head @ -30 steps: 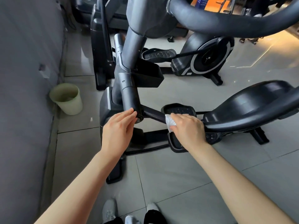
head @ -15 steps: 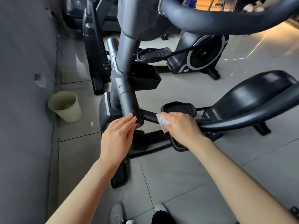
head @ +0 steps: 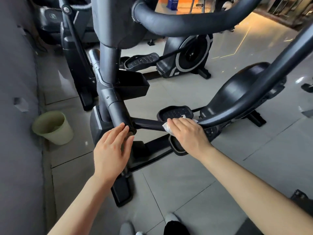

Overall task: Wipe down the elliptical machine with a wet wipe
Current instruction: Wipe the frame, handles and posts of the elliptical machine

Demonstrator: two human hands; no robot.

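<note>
Two hands work at the lower joint of the elliptical machine [head: 110, 99], our landmark. We lay the left hand [head: 111, 150] with straight fingers against the end of the upright post, its grip wide and holding nothing; we judge this steadies the frame while we wipe. We press the right hand [head: 188, 133] flat over the wet wipe [head: 166, 127], which sits on the pedal arm [head: 147, 124] just right of the joint, so the wipe stays spread on the bar. Both forearms reach forward and down, wrists nearly level

Head-worn view, forward and downward
</note>
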